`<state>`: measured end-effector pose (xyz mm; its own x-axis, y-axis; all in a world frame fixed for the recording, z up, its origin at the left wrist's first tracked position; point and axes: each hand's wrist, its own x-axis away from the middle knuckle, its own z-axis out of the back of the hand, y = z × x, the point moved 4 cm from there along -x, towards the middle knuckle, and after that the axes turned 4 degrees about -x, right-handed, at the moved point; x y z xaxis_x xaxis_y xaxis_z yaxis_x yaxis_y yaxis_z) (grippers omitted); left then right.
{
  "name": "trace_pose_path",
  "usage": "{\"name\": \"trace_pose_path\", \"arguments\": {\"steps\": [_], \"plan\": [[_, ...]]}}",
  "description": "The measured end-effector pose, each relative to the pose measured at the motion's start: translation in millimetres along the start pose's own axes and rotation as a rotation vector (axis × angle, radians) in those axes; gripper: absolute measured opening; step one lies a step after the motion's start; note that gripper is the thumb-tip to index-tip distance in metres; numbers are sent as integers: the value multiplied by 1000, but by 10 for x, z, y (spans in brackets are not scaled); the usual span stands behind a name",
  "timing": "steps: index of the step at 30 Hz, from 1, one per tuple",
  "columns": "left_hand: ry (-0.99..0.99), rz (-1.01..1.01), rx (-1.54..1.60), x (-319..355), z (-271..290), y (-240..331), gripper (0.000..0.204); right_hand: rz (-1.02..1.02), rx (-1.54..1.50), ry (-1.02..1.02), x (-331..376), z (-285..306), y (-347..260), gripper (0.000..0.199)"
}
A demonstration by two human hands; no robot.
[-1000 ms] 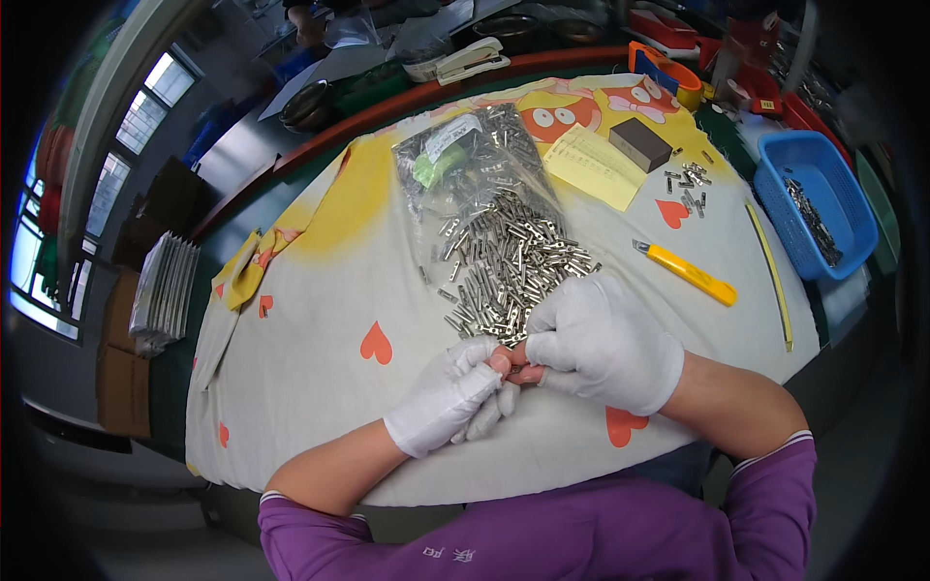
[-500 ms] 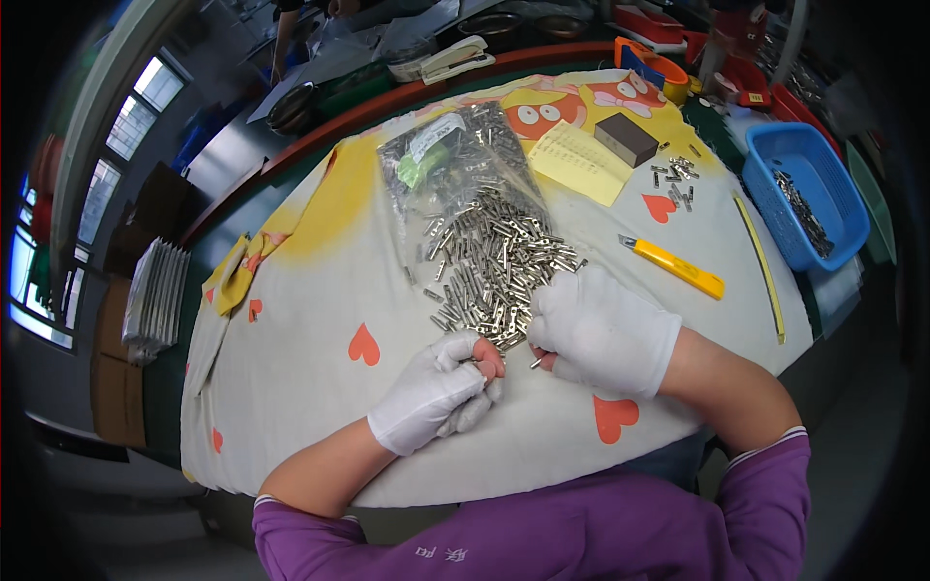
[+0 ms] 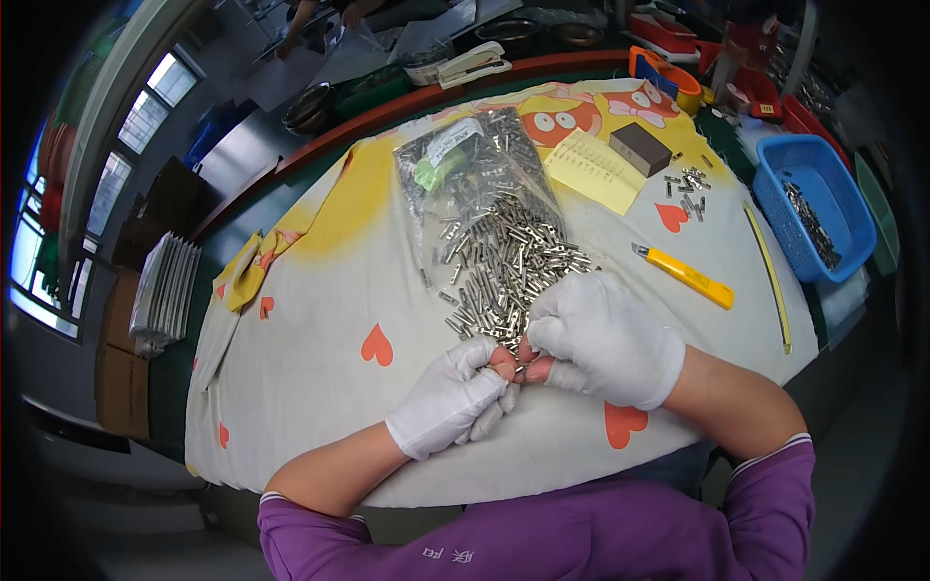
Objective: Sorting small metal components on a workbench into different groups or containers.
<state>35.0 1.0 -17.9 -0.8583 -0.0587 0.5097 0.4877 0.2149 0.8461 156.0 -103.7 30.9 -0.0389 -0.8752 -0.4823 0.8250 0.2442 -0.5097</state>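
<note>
A clear plastic bag (image 3: pixel 475 169) spills a heap of small metal pins (image 3: pixel 504 266) onto the cloth-covered surface (image 3: pixel 320 290), while a blue basket (image 3: pixel 809 208) holds more. Two white-gloved hands, left hand (image 3: pixel 453 397) and right hand (image 3: pixel 601 339), meet at the heap's near edge, fingers pinching one pin (image 3: pixel 521 366) between them; its direction cannot be told.

We worked at a table (image 3: pixel 320 320) draped in a white cloth with red hearts and yellow patches. Daylight came through windows (image 3: pixel 145 107) on our left. Cardboard boxes (image 3: pixel 121 373) stood below them, and cluttered benches (image 3: pixel 387 58) lay beyond.
</note>
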Motion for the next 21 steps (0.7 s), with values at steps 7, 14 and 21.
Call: {"name": "trace_pose_path", "arguments": {"steps": [7,14,21], "plan": [[-5,31,52,-21,23,-43,17,24,40,15,0,31,-24,16],[-27,-26,23,-15,11,-19,21,25,70,37,6,44,-17,13],[-5,17,88,-35,52,-88,22,32,14,71,4,38,-23,12]]}}
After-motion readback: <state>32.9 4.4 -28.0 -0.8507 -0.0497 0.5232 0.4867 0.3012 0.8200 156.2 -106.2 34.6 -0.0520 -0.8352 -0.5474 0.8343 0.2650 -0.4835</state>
